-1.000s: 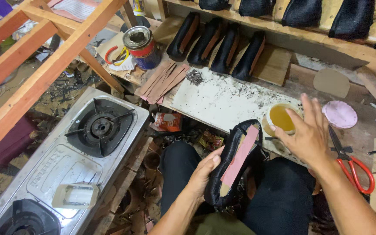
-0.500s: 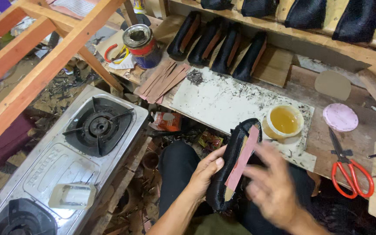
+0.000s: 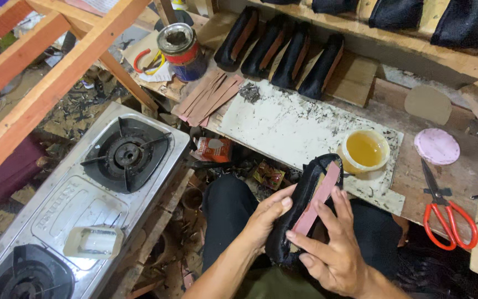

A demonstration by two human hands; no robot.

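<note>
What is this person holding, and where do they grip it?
A black shoe upper on the lap. The left hand grips its side; the right hand presses the pink strip.

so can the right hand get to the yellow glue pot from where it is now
Probably yes. The right hand rests on the pink strip of the black shoe, and the glue pot sits open on the white board just beyond the shoe's toe, with nothing standing between them.

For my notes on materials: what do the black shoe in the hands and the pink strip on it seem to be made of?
The black shoe looks like matte fabric or felt: dull, slightly fuzzy. The pink strip seems thin, smooth leatherboard or synthetic sheet: flat, clean-cut edges. Neither is certain.
</note>
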